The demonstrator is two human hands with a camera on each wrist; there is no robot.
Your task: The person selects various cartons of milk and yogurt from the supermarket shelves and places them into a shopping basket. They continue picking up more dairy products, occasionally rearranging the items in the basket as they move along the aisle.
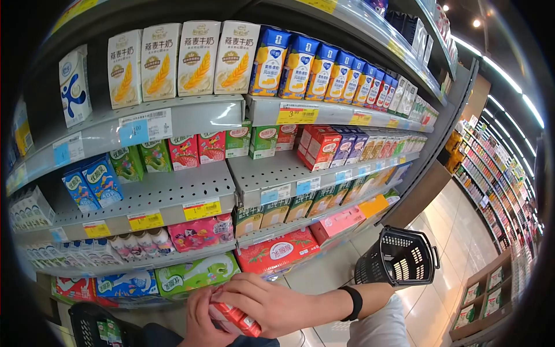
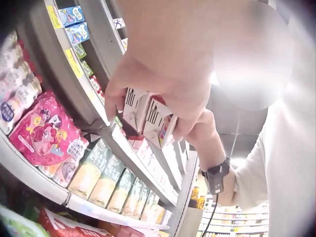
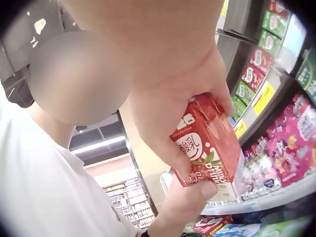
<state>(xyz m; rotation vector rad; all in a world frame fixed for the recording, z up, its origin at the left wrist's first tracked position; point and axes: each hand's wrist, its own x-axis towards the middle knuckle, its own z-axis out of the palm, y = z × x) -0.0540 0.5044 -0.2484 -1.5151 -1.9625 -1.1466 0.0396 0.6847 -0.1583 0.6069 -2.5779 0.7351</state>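
Note:
Two small red drink cartons (image 1: 237,319) are held between both hands, low in front of the body in the head view. The left hand (image 1: 202,318) grips them from the left side, and the right hand (image 1: 254,303) curls over their top. From the left wrist, the white printed ends of two cartons (image 2: 157,121) show side by side under the left hand (image 2: 165,84). In the right wrist view the right hand (image 3: 173,108) grips a red carton (image 3: 210,143) from above, with the left thumb against its lower end.
Shelves of milk cartons (image 1: 199,58) fill the left and middle. A black basket (image 1: 370,269) stands on the floor at the right, another (image 1: 87,327) at the lower left. Red carton packs (image 1: 321,149) sit on the middle shelf. Wooden display boxes (image 1: 484,295) stand at the far right.

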